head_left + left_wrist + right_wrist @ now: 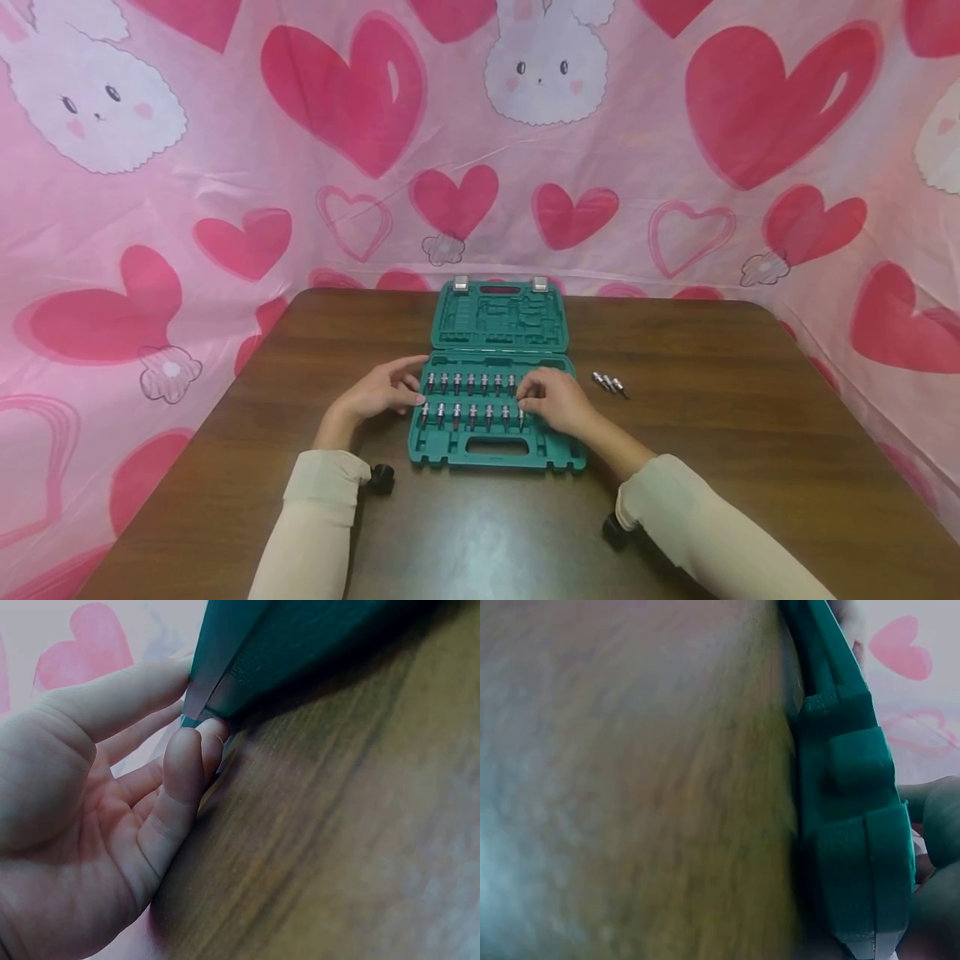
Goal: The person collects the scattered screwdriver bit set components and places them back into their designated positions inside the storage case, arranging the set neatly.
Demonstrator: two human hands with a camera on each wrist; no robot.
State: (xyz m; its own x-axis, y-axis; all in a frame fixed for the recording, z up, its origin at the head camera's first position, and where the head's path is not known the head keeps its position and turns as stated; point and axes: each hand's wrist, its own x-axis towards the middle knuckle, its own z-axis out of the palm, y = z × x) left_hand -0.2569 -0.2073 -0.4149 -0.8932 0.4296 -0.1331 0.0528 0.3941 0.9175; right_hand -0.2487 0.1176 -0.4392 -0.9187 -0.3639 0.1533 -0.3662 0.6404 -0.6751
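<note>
A green plastic tool case lies unfolded on the table, its lid raised at the back. Two rows of silver bit sockets stand in its slots. My left hand touches the case's left edge; in the left wrist view its extended index finger rests against the side wall, with the thumb just below. Over the right part of the case, my right hand has its fingers curled, pinching a bit socket at the right end of the front row. That hand covers the slots beneath it.
Several loose bit sockets lie on the brown wooden table to the right of the case. Two metal latches sit on the lid's top edge. A pink cloth with hearts hangs behind and beside the table.
</note>
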